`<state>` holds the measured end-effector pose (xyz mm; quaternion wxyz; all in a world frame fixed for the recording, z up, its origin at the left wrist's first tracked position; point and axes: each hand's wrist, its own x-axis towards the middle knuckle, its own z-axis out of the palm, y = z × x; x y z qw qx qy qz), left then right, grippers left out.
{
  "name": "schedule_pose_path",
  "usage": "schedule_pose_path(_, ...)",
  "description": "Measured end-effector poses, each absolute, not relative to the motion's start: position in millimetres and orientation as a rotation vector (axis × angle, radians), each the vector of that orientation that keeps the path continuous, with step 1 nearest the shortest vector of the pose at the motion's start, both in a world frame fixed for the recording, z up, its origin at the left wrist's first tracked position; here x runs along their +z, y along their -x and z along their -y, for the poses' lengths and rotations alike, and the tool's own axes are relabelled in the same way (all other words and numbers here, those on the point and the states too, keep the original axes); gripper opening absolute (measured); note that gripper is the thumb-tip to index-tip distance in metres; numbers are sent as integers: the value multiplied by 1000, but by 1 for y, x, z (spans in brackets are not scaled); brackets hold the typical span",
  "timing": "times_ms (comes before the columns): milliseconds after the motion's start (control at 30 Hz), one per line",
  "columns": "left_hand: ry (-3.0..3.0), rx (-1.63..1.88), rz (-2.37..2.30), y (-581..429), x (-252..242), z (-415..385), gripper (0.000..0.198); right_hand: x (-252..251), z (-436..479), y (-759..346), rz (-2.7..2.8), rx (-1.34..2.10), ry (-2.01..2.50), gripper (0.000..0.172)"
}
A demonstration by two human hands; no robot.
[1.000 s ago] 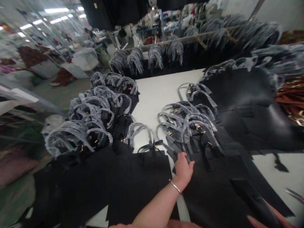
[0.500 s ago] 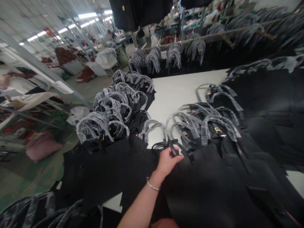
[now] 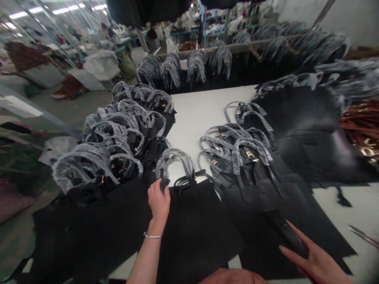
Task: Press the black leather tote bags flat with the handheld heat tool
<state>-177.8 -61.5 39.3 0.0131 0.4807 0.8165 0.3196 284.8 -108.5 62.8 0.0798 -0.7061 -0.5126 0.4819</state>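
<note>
My left hand, with a bracelet at the wrist, is closed at the base of a plastic-wrapped handle, pinching the dark handle end. That handle belongs to a flat black bag panel lying in front of me. A thin black strap is looped at the panel's top edge, right of my fingers. At lower right, my right hand grips a long black handheld tool, whose exact kind I cannot make out. The tool's far end is over another black panel.
Piled black bag pieces with wrapped handles stand at left, others with gold buckles at right. A metal pointed tool lies on the white table. Brown straps lie far right; handles hang on a rail behind.
My left hand has moved left, from a strap on the panel's right side to the left base of the handle. My right hand with the black tool has come into fuller view.
</note>
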Motion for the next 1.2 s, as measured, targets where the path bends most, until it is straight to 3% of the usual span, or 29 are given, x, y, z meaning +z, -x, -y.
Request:
schedule_pose_path(100,-1729,1040,-1932,91,29,51,20,74,92,-269,1574,1427,2109,87)
schedule_pose_path(233,-2000,744,-1390,-15,0,70,29,83,66,-251,1662,1500,2056,83)
schedule_pose_path(433,-2162,735,-1244,-60,-42,100,49,91,43,-227,1824,1610,1905,77)
schedule_pose_path(700,-2220,725,-1140,-77,-44,98,42,85,36,-195,2024,1614,1942,71)
schedule_pose_path(900,-2543,434,-1155,-83,-70,106,33,77,26,-178,2237,1282,1994,69)
schedule_pose_path(1100,-2586,491,-1189,-80,-56,100,40,75,35,-187,2114,1561,2004,71)
schedule_pose_path(1200,-2514,466,-1169,-79,-52,99,31,72,29,-181,2187,1339,1976,67)
